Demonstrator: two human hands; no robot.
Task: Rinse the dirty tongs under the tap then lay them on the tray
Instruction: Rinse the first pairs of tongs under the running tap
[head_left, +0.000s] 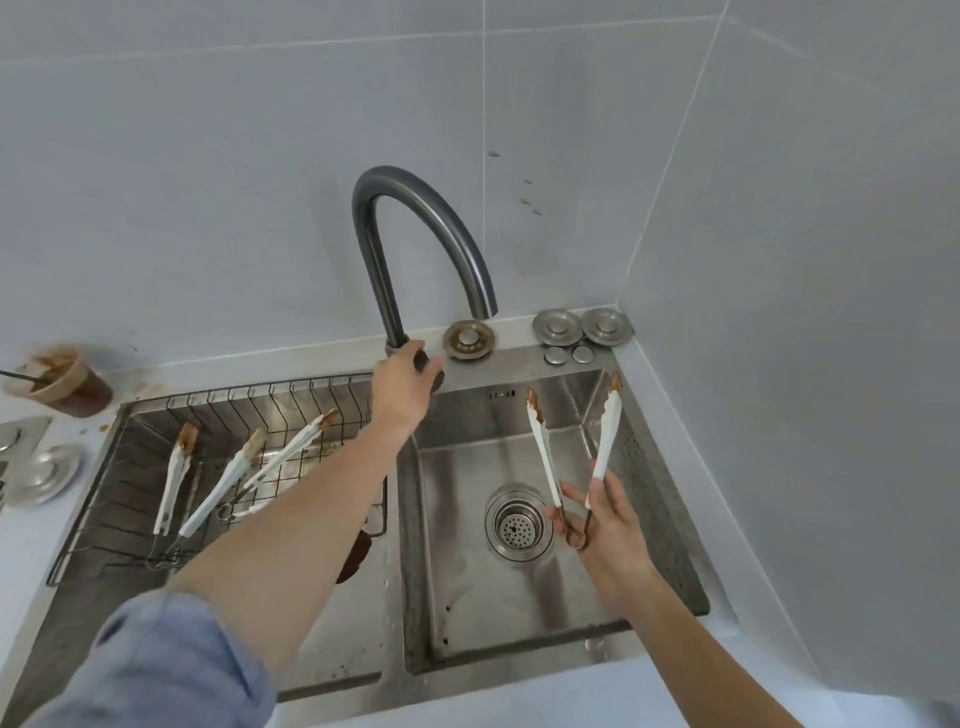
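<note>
My right hand (608, 525) holds a pair of white tongs (605, 441) by the hinged end, above the right sink basin (467, 597). The tongs spread apart and their tips are smeared brown. My left hand (402, 384) is closed around the tap handle (423, 358) at the foot of the dark curved tap (410, 208). No water shows at the spout (483, 309). Several more white tongs (228, 473) with brown tips lie in the black wire rack (156, 415) over the left basin.
A cup of brown sauce (62, 379) with a stick in it stands on the counter at far left. Metal plugs (584, 327) and a strainer (469, 339) sit on the sink's back ledge. The drain (517, 522) lies under the held tongs. Tiled walls close in behind and right.
</note>
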